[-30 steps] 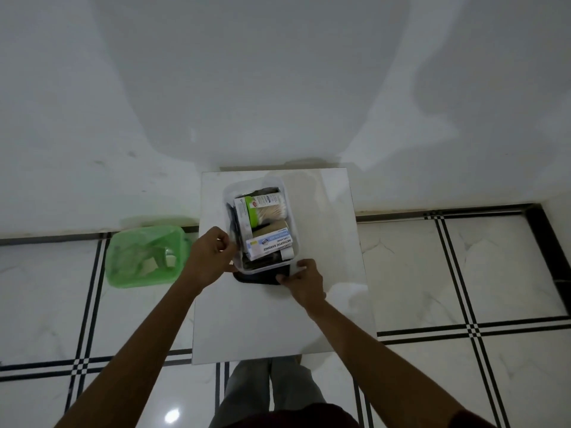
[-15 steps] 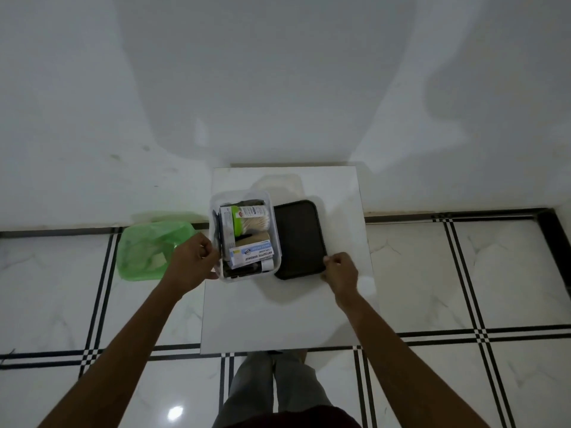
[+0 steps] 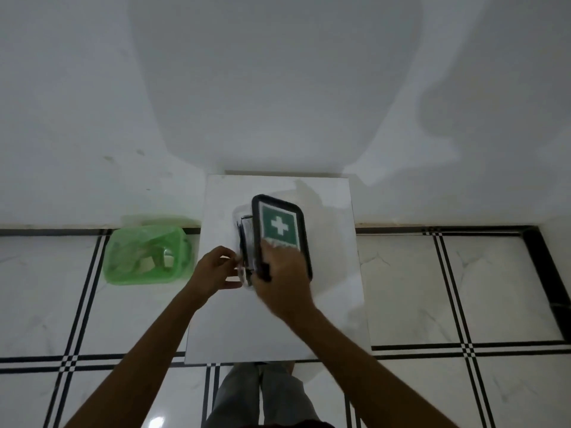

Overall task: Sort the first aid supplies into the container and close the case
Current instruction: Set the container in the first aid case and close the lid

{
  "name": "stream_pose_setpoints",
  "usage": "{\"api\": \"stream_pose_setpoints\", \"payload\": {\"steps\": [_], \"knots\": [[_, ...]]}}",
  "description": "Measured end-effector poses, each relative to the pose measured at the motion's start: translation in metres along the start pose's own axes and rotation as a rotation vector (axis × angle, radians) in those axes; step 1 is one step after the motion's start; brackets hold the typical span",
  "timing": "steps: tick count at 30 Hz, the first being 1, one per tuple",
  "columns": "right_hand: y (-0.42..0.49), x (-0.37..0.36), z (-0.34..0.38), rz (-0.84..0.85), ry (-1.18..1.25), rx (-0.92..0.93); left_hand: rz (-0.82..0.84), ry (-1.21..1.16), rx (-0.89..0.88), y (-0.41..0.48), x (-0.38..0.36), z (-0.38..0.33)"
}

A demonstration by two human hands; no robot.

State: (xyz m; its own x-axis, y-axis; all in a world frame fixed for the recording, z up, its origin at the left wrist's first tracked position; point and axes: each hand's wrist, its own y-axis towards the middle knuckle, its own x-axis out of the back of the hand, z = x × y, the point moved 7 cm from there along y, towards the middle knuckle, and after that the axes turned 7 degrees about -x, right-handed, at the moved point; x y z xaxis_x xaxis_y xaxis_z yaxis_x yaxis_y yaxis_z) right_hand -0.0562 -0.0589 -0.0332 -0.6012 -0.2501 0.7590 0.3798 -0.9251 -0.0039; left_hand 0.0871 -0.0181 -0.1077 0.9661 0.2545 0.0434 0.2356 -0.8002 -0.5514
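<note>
Head view. White table (image 3: 324, 319), centre, against the wall. Clear container (image 3: 239, 217) of supplies near its middle. Black lid (image 3: 304, 230) with green-and-white cross label, tilted over the container's right side, gripped at its near edge by the right hand (image 3: 282, 279). Left hand (image 3: 216, 270) pinches the container's near-left rim. Green plastic basket (image 3: 145, 251) on the floor, left of the table.
</note>
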Motion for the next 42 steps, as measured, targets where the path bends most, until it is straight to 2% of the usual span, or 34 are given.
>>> {"api": "stream_pose_setpoints", "payload": {"steps": [4, 7, 11, 14, 17, 21, 24, 30, 36, 42], "knots": [[-0.021, -0.049, 0.009, 0.015, -0.234, 0.164, -0.048, -0.072, -0.038, -0.001, 0.000, -0.011], [-0.020, -0.063, 0.008, 0.021, -0.221, 0.212, -0.079, -0.059, -0.091, 0.004, 0.002, -0.019], [-0.015, -0.053, -0.001, -0.033, -0.151, 0.214, -0.189, 0.098, -0.169, 0.013, 0.007, -0.022], [-0.002, -0.028, -0.030, -0.189, -0.223, 0.002, -0.315, 0.339, -0.257, 0.017, 0.000, -0.028], [0.015, -0.014, -0.057, -0.258, -0.193, -0.266, -0.431, 0.444, -0.280, 0.017, -0.012, -0.022], [0.035, -0.017, -0.065, -0.240, 0.054, -0.331, -0.582, 0.503, -0.193, 0.011, -0.023, -0.016], [0.047, -0.013, -0.070, -0.231, 0.081, -0.320, -0.649, 0.481, -0.192, 0.011, -0.026, -0.020], [0.063, -0.010, -0.077, -0.223, 0.110, -0.324, -0.650, 0.407, -0.285, 0.019, -0.023, -0.021], [0.057, -0.014, -0.083, -0.304, 0.070, -0.343, -0.637, 0.459, -0.274, 0.021, -0.025, -0.025], [0.049, -0.018, -0.086, -0.263, 0.008, -0.349, -0.624, 0.410, -0.245, 0.009, -0.030, -0.008]]}}
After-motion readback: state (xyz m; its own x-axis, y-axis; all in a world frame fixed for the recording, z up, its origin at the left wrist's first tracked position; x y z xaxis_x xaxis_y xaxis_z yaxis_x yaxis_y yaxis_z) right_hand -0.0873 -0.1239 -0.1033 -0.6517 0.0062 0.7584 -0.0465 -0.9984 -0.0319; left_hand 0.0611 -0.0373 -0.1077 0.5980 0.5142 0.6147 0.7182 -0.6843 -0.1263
